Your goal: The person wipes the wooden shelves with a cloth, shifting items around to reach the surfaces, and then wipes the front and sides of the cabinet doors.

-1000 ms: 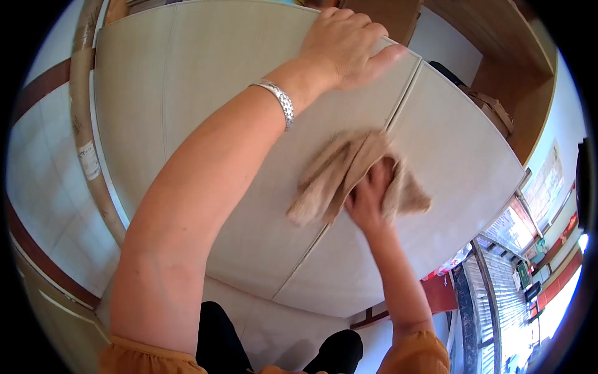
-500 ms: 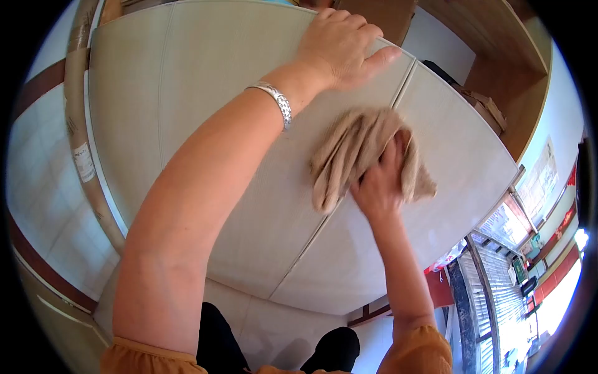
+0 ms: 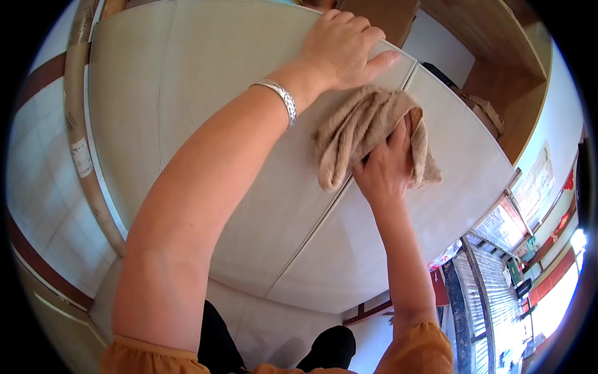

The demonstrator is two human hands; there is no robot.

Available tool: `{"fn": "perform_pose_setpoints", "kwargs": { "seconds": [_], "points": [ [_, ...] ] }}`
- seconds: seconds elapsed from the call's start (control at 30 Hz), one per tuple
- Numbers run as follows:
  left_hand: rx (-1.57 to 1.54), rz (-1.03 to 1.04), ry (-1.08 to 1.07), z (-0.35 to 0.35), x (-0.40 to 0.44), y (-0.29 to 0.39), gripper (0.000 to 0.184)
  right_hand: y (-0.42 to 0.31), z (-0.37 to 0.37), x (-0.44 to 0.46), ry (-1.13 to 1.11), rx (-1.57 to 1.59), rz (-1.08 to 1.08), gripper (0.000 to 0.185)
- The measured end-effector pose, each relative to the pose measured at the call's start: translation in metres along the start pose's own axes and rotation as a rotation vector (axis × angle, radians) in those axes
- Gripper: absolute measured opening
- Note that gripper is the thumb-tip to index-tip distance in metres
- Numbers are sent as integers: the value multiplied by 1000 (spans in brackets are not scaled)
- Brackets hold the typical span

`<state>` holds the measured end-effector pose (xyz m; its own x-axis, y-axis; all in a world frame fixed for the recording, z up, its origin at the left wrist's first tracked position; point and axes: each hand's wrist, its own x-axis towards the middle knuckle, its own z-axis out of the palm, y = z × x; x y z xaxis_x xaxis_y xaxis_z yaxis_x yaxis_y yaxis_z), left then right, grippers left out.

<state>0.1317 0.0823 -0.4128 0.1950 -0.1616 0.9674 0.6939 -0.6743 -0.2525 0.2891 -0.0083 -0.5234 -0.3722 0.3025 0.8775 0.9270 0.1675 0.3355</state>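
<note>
A wide, pale wood-grain cabinet front (image 3: 249,187) with narrow vertical seams stands before me. My left hand (image 3: 342,53) is at its top edge, the fingers bent over the rim and the thumb lying on the front face; the fingertips are hidden behind the edge. A silver bracelet (image 3: 280,98) circles that wrist. Lower and to the right, my right hand (image 3: 385,167) is closed on a crumpled tan cloth (image 3: 364,121), pressed against the panel across a seam. Folds of the cloth cover some of its fingers.
Wooden shelving (image 3: 507,81) rises behind the panel on the right. A long cardboard tube (image 3: 77,118) leans at the left beside a tiled wall (image 3: 43,187). Below right are a slatted surface (image 3: 483,280) and dark-edged furniture. My knees (image 3: 330,349) are close beneath the panel.
My right hand and the tan cloth have moved up the panel, slightly to the right, nearer my left hand. The left hand keeps its place on the top edge.
</note>
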Motion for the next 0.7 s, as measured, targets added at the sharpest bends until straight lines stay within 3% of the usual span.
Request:
{"fn": "perform_pose_setpoints", "kwargs": {
  "seconds": [0.13,0.27,0.4,0.47,0.5,0.53,0.63,0.67,0.7],
  "points": [
    [58,15,-22,0,0,0,49,-2,13,-28,-43,84,76,61],
    [35,-3,-154,-9,4,0,48,-2,29,-110,-97,191,-182,51],
    [50,-23,-286,-11,7,0,51,11,23,-125,-65,242,-275,48],
    [47,-40,-331,-15,8,2,54,8,-3,-111,-84,435,-42,47],
    [-21,-27,-306,-20,8,3,54,12,-14,-109,-208,669,212,41],
    [-90,-14,-281,-25,7,5,55,13,-21,-109,-204,664,218,41],
    [-369,-84,-163,-47,-31,34,57,13,-49,-106,-46,1580,898,47],
    [-479,-131,-175,-61,-50,49,57,11,-61,-100,-16,1739,1049,53],
    [-588,-178,-185,-79,-72,65,58,14,-59,-105,-6,1925,1067,51]
  ]
}}
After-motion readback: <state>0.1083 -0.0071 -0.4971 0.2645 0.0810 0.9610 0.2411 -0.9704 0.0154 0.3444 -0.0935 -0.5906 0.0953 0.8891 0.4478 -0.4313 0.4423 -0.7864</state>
